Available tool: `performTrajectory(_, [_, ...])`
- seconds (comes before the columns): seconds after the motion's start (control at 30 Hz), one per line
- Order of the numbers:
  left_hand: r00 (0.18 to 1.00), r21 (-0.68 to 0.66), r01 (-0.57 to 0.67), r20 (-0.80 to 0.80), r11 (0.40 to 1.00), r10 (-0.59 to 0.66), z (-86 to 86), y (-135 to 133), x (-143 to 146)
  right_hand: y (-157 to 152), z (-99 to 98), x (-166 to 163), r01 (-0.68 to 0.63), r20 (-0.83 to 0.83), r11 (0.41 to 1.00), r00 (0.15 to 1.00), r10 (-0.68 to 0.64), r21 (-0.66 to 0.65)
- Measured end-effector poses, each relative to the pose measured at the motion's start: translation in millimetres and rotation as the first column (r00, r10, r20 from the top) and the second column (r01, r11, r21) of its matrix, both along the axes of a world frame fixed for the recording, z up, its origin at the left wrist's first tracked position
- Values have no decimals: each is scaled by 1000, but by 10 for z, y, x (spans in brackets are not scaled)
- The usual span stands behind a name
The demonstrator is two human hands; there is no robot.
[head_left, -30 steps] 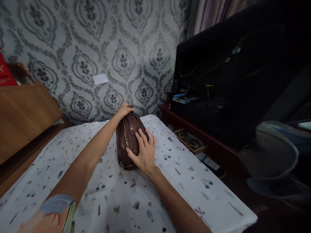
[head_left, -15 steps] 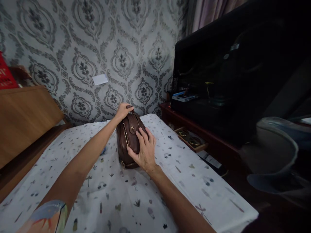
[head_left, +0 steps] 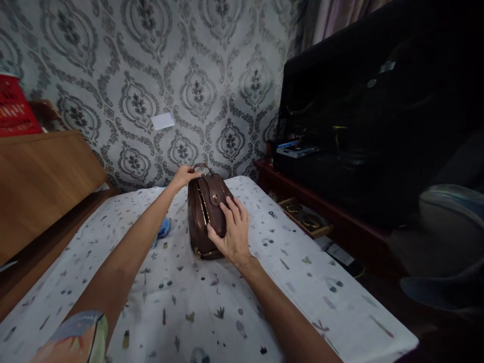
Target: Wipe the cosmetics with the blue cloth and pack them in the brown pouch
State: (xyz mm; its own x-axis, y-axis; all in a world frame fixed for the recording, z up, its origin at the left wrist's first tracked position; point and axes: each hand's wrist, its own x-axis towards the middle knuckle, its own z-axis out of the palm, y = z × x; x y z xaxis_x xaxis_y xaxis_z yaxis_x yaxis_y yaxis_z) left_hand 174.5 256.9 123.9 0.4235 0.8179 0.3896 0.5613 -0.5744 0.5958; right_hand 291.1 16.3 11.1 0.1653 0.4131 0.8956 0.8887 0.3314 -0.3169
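A small dark brown leather bag (head_left: 204, 214) with a gold zip stands upright on a white printed cloth (head_left: 264, 282) covering a table. My left hand (head_left: 184, 176) reaches to the bag's far top end, its fingers pinched at the zip or handle there. My right hand (head_left: 232, 233) presses against the bag's near right side, fingers spread over the leather, steadying it. A small blue thing (head_left: 164, 228) lies on the cloth just left of the bag, partly behind my left forearm.
A wooden headboard or cabinet (head_left: 41, 176) stands at left, with a red box (head_left: 13, 108) on top. At right is a dark red shelf (head_left: 302, 201) with an open drawer (head_left: 306, 222) and a large black object above. Patterned wallpaper is behind.
The view shifted slightly so the bag sits a little right. My left hand moved a bit to the left at the bag's top end. A blue thing now shows beside my left forearm.
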Motion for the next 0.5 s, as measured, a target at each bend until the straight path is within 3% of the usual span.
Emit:
performTrajectory(0.23, [981,102,-161,-90,982,170,40,-122,-40,8,-4,10,31,33,1000,999,-31,7])
performTrajectory(0.5, [971,191,-160,-147,968,190,62,-390,-64,1,9,13,3,18,999,1000,-4,42])
